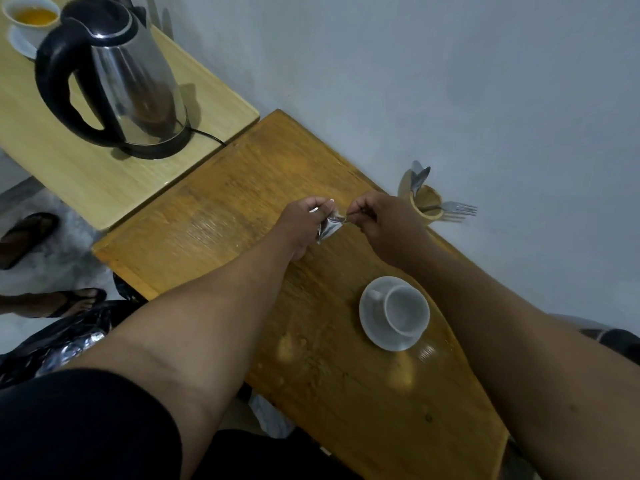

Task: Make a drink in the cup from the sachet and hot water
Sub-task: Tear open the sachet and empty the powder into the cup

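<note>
Table (221, 216) with saucer (372, 329), holder (427, 206)

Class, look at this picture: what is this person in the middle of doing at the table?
The person is pinching a small silver sachet between the left hand and the right hand, apparently tearing it open above the darker wooden table. An empty white cup waits on its saucer nearer the person. The kettle stands on its base on the lighter table, untouched. A wooden holder with spoons and a fork stands by the wall.

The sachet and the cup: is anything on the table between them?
No. In the head view, only bare table lies between the sachet, held by both hands, and the cup.
</note>
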